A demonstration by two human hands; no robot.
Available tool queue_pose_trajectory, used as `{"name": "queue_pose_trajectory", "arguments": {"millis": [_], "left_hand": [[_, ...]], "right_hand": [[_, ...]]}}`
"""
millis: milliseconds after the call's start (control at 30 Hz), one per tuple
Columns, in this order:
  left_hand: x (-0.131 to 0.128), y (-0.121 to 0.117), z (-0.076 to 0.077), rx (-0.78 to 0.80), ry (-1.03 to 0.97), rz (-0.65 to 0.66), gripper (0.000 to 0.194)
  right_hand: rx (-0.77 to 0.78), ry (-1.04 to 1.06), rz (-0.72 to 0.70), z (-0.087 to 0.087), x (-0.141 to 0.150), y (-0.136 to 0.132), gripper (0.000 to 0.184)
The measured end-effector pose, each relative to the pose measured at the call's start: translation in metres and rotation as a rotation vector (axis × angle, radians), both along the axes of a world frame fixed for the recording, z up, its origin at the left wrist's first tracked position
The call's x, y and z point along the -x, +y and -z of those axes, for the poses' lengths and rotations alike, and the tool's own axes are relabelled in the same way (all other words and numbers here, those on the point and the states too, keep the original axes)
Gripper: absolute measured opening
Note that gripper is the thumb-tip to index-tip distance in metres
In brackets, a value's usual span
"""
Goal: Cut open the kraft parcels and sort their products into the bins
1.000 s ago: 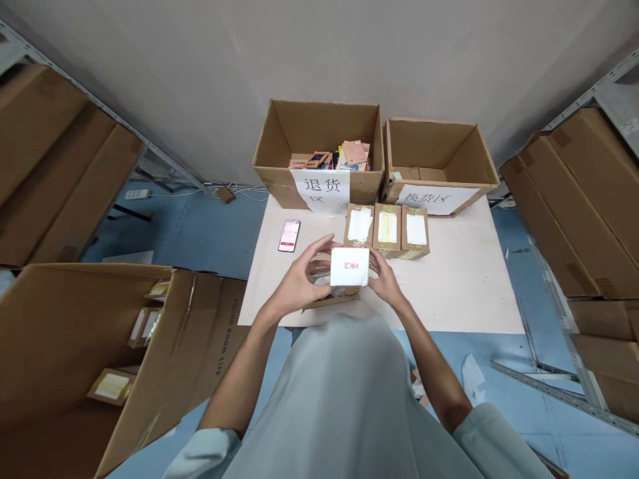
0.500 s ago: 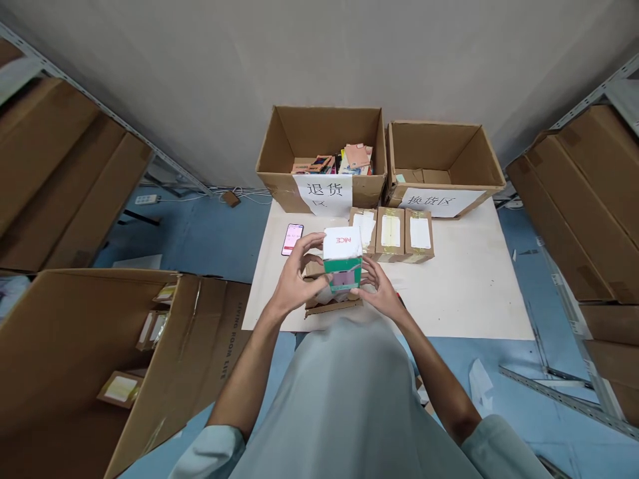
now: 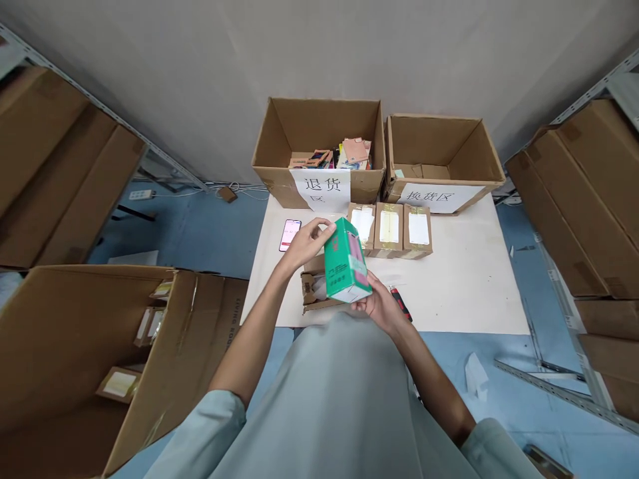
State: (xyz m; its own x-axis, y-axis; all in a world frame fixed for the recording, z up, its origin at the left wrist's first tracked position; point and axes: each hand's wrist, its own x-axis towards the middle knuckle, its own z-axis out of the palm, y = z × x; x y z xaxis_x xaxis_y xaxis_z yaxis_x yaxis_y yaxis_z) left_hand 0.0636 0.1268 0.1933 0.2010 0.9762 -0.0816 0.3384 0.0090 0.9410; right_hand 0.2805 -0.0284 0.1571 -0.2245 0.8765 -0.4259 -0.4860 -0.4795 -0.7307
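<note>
A green product box (image 3: 342, 263) with a purple picture on one side is held tilted above the table's front edge. My left hand (image 3: 310, 241) grips its upper left edge between thumb and fingers. My right hand (image 3: 378, 305) supports its lower right end. Beneath it lies an opened brown carton (image 3: 310, 293) with pale packing material inside, partly hidden by the green box. A red and black utility knife (image 3: 401, 303) rests on the table beside my right hand. To the left of the green box is a phone (image 3: 290, 235) with a lit screen.
Three taped cartons (image 3: 389, 228) stand in a row behind the green box. At the back are a labelled box (image 3: 279, 183) holding several small packages and another labelled box (image 3: 492, 174). A large carton (image 3: 200, 319) with small parcels stands left; stacked cartons (image 3: 564, 219) are on the right.
The green box has been turned from its white end so that its green side shows. My left hand moved up to its top edge, my right hand down to its lower end.
</note>
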Motion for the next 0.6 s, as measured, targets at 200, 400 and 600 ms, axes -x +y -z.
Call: {"name": "queue_pose_trajectory", "arguments": {"millis": [200, 400, 600], "left_hand": [[-0.003, 0.013, 0.018, -0.009, 0.006, -0.032, 0.057], [0.001, 0.007, 0.025, 0.032, -0.04, -0.047, 0.06], [0.004, -0.021, 0.039, 0.125, -0.137, -0.018, 0.076]], "right_hand": [[0.138, 0.138, 0.023, 0.007, -0.006, 0.013, 0.049], [0.167, 0.221, -0.029, 0.015, -0.005, 0.009, 0.047], [0.121, 0.153, -0.118, 0.019, 0.0, 0.002, 0.071]]}}
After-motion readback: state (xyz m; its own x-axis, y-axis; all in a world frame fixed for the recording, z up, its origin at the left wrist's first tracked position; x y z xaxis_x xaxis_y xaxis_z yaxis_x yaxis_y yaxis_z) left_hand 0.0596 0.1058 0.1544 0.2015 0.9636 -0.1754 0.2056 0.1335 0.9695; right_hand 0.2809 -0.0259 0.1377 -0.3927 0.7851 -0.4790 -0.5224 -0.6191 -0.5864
